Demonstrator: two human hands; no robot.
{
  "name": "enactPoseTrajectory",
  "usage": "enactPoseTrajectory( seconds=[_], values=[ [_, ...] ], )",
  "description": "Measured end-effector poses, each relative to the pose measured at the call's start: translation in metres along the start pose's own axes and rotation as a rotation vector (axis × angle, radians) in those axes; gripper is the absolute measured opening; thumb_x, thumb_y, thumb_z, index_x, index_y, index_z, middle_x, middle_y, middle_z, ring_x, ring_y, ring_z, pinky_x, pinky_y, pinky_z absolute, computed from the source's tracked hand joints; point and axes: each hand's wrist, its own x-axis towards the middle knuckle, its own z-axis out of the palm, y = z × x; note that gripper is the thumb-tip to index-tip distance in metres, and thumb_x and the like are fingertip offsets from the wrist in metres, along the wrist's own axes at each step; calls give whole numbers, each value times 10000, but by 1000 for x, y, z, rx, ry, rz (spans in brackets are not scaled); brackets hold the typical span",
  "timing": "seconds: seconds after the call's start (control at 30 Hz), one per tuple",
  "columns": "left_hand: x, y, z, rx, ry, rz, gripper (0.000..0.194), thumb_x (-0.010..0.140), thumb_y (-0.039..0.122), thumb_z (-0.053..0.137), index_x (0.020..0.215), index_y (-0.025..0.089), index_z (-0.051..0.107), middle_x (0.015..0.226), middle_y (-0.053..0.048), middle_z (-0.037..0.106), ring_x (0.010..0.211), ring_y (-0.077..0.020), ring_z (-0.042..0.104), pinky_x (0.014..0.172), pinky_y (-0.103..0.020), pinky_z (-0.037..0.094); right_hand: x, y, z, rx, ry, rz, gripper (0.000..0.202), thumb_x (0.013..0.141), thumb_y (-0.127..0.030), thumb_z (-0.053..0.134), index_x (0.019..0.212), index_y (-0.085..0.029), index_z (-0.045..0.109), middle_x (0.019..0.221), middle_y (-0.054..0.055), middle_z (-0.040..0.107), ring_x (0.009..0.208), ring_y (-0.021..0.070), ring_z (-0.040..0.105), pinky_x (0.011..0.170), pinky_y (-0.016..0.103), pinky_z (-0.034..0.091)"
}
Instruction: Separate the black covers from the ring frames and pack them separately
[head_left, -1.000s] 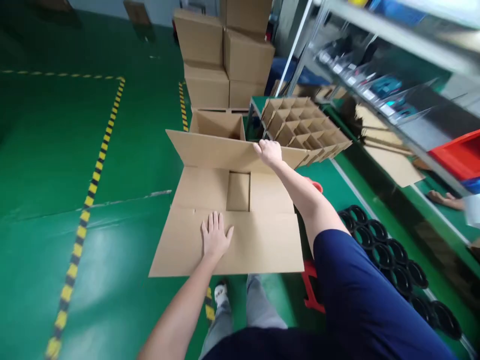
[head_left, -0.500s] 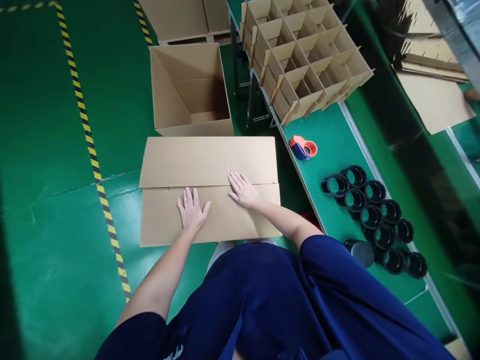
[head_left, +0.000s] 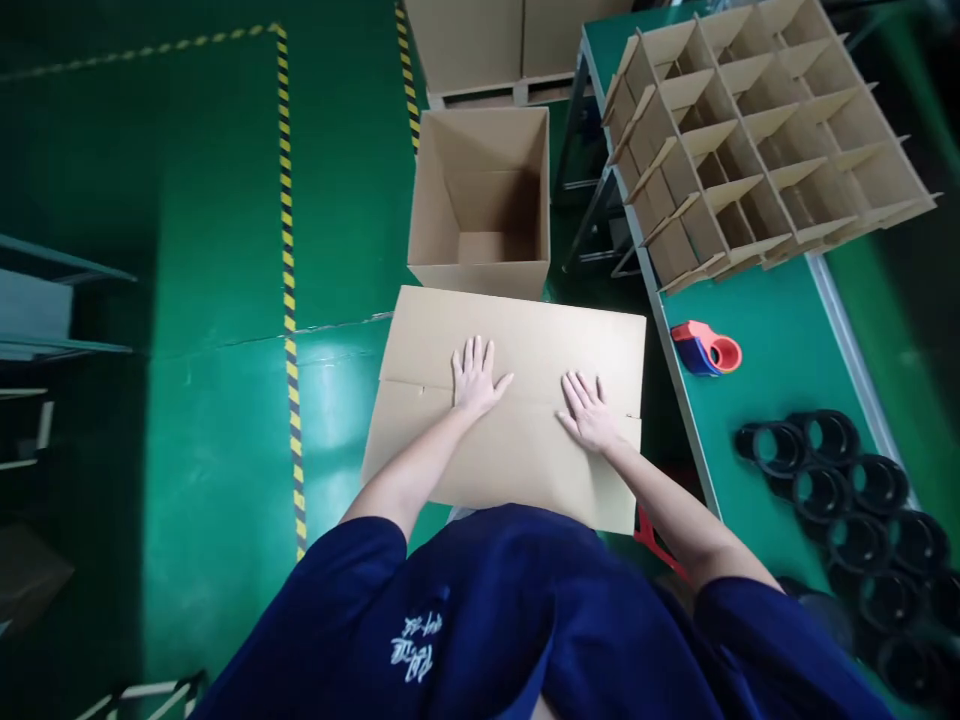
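In front of me is a cardboard box (head_left: 517,450) with its two top flaps folded down, meeting along a seam across the middle. My left hand (head_left: 476,380) lies flat on the far flap near the seam, fingers spread. Farther right, my right hand (head_left: 589,412) rests palm down across the seam, its fingers apart. Neither hand holds anything. Just beyond this box stands an open cardboard box (head_left: 480,280), its inside visible. On the green table to the right lies a red and blue tape dispenser (head_left: 706,348).
A cardboard divider grid (head_left: 757,140) sits on the green table (head_left: 772,380). Several black cups (head_left: 859,540) stand nearer on it. Yellow-black floor tape (head_left: 289,260) runs along the left. More cardboard boxes (head_left: 487,45) stand at the back, and a rack (head_left: 60,300) at far left.
The view has turned, so the scene sits farther right and the box looks slightly rotated. My left hand has moved from the near flap onto the far flap. Both hands stay flat on the box.
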Motion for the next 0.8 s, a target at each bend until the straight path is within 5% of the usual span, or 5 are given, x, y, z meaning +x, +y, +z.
enactPoseTrajectory(
  seconds=[0.17,0.33,0.47,0.63,0.8],
  values=[
    [-1,-2,-5,31,56,-47,799,988,530,363,1610,44,233,1691,-243,122,1578,-378,61,1240,-619,-14,21,37,-20,139,120,-5,515,1049,-374,370,1494,-153,507,1558,132,484,1501,266,356,1282,500,179],
    [17,-5,3,53,90,-26,780,985,521,378,1604,62,262,1696,-231,118,1584,-343,68,1250,-590,-11,39,153,-91,43,408,998,509,950,-377,603,1297,-4,607,1373,303,555,1321,354,513,1159,466,355],
    [9,2,0,59,11,-64,814,973,563,414,1611,81,263,1693,-222,137,1579,-372,79,1243,-616,11,38,183,-121,115,227,1006,531,875,-505,657,981,13,713,1016,310,667,1048,352,674,909,421,492],
    [8,-4,6,17,0,-24,859,966,625,447,1626,121,228,1695,-205,138,1581,-361,87,1252,-616,-4,38,157,-118,176,338,857,602,810,-646,652,950,-65,721,935,291,689,961,449,689,819,552,519],
    [4,-3,13,-162,80,-11,844,948,577,521,1606,105,282,1689,-213,163,1579,-367,89,1255,-634,-18,89,10,-113,921,139,147,644,759,-660,739,1161,-162,665,1047,142,741,916,301,711,857,456,583]
  ],
)
